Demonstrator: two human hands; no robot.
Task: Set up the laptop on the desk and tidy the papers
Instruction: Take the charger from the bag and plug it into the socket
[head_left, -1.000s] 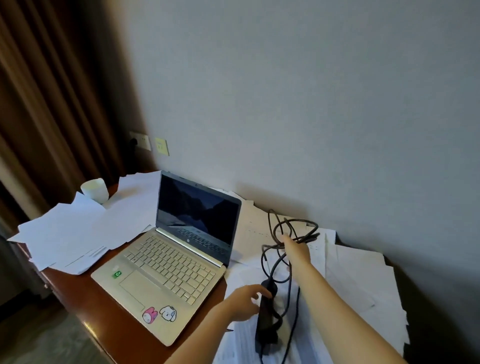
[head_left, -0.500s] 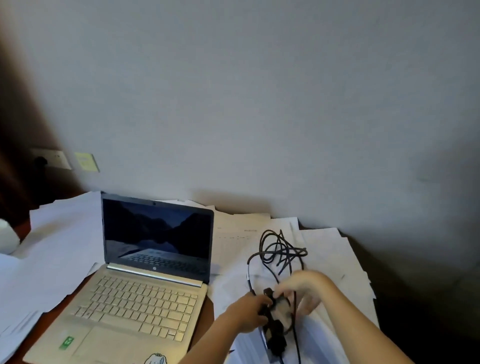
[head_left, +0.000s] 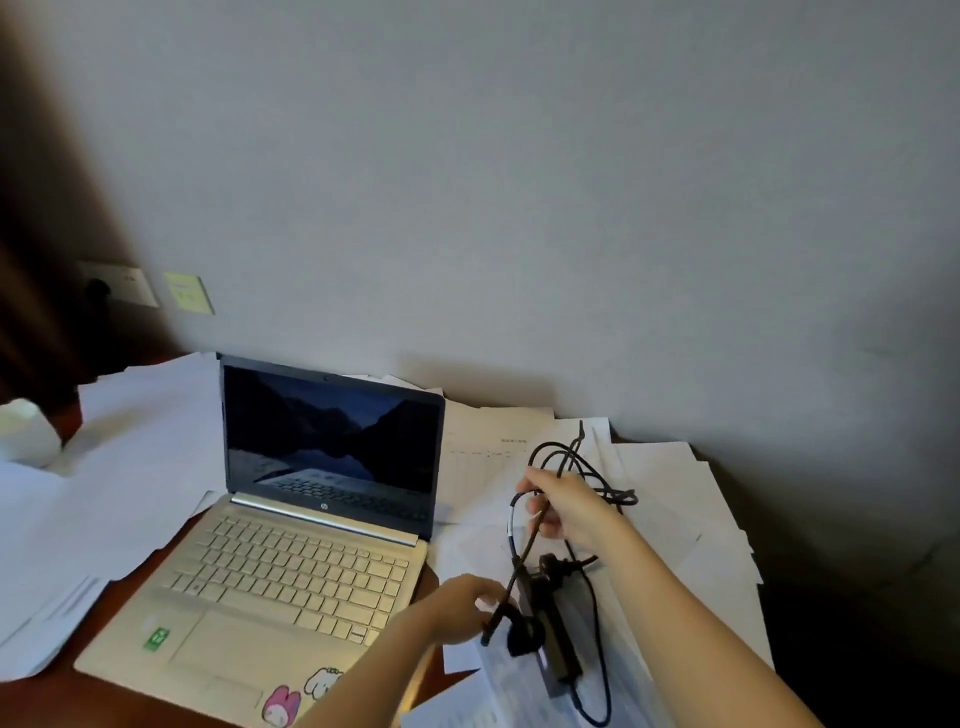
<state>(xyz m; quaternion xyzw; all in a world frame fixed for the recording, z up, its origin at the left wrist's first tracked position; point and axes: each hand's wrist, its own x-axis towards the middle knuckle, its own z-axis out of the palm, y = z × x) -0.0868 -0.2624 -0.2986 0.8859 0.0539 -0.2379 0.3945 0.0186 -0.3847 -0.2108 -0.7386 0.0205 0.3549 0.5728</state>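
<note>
Laptop cable (head_left: 517, 571) — in curled right fingers (head_left: 545, 529)

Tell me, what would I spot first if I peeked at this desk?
The open laptop jumps out first, left of the middle, with a dark mountain picture on its screen and cartoon stickers by its front edge. Just to its right, the right hand pinches up a tangled black cable, while the left hand meets its lower end beside the charger brick. White papers lie scattered all around.
</note>
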